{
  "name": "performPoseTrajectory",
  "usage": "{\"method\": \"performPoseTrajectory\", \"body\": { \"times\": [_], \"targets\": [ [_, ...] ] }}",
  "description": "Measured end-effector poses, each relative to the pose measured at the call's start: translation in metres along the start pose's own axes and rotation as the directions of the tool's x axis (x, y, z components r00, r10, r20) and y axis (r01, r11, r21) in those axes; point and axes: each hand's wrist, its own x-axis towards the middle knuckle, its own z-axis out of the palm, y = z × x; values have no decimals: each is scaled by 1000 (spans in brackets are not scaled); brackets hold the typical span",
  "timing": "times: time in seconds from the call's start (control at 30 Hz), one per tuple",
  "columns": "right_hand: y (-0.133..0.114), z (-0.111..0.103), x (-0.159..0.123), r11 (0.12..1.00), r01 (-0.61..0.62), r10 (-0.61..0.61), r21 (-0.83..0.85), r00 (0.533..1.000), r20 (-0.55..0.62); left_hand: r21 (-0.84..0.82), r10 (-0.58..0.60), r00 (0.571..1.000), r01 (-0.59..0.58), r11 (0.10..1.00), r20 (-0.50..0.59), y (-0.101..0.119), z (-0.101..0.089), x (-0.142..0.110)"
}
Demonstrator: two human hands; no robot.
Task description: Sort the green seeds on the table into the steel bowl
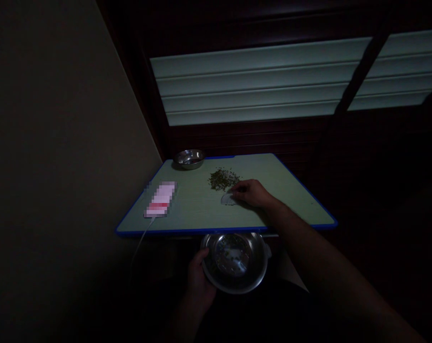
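Observation:
My left hand (200, 276) grips the rim of a steel bowl (257, 278), its thumb over the edge. The bowl is tilted below the table's front edge, with a few small bits on its bottom. Over the table, my right hand (253, 193) pinches a thin, pale, curved piece (228, 198) that looks like a scraper or card; its exact kind is unclear in the dim light. The piece stands on the tabletop just in front of a spread pile of small greenish-brown grains (222, 179), perhaps beans. Some dark grains lie along its lower edge.
The pale green table (194, 209) has a blue rim. At its back left stands a second steel bowl (190, 159). A phone (161, 199), its screen lit and blurred, lies at the left with a white cable (141, 240) hanging over the edge. Dark slatted doors stand behind.

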Motion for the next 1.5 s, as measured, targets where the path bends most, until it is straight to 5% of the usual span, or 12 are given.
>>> {"method": "performPoseTrajectory", "body": {
  "times": [0.73,1.5],
  "targets": [
    [-4,2,-7,966,-41,-13,256,979,205,5,-2,1000,2,1000,3,-1,-1,1],
    [-22,-2,-18,940,-111,-38,322,905,423,3,-3,1000,3,1000,30,-2,-2,5]
  ]
}}
